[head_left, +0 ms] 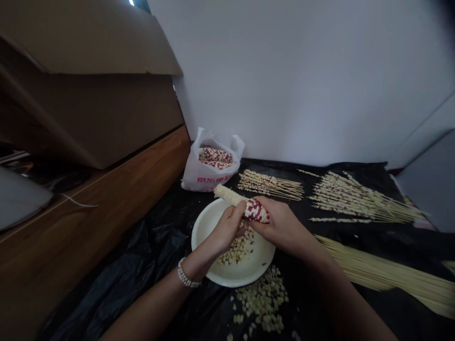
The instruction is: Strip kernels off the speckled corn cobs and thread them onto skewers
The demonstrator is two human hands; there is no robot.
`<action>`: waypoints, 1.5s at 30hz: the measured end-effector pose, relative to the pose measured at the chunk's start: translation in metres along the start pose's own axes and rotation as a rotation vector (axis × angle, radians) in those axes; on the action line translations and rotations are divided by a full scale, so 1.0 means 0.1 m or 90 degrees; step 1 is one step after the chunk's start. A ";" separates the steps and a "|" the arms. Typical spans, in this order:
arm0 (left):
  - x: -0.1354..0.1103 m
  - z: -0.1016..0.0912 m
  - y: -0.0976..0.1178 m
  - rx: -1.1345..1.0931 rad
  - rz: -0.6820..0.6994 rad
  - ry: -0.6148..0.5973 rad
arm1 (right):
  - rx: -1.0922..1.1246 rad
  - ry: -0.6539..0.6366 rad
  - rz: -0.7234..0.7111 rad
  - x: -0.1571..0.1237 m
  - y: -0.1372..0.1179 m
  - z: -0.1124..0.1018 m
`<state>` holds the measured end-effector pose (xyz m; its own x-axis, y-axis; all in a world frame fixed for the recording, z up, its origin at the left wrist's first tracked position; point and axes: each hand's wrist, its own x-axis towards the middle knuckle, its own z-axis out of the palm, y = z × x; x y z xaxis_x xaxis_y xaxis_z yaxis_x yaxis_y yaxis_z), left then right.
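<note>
A corn cob (258,211) is held tilted over a white bowl (199,237). Its upper left part is stripped bare, while purple and cream kernels cover the lower right end. My left hand (227,227) is closed around the cob's middle, thumb pressed at the edge of the kernels. Around the kernel-covered end, my right hand (275,220) is closed too. Loose kernels (236,252) lie in the bowl beneath my hands. Some of my fingers are hidden behind the cob.
Behind the bowl stands a white plastic bag (192,170) of corn cobs. Skewers threaded with kernels (334,194) lie at right, with bare sticks (377,267) nearer me. Pale kernels (265,298) are spread on black plastic sheeting (124,279). A cardboard box (117,113) rises at left.
</note>
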<state>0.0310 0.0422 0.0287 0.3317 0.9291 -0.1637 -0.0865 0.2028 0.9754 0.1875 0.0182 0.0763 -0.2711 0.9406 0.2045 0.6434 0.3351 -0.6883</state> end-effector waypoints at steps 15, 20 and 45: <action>-0.01 -0.07 0.15 -0.225 -0.136 -0.129 | 0.011 -0.026 0.003 -0.01 0.06 -0.07; -0.01 0.02 0.09 -0.112 -0.068 -0.058 | -0.068 0.005 -0.017 -0.03 0.04 0.02; -0.01 0.05 -0.01 -0.016 0.041 0.013 | -0.043 0.033 -0.016 -0.03 -0.02 0.06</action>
<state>0.0354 0.0399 0.0285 0.3059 0.9464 -0.1039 -0.1308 0.1499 0.9800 0.1824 0.0147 0.0726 -0.2523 0.9326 0.2582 0.6838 0.3606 -0.6343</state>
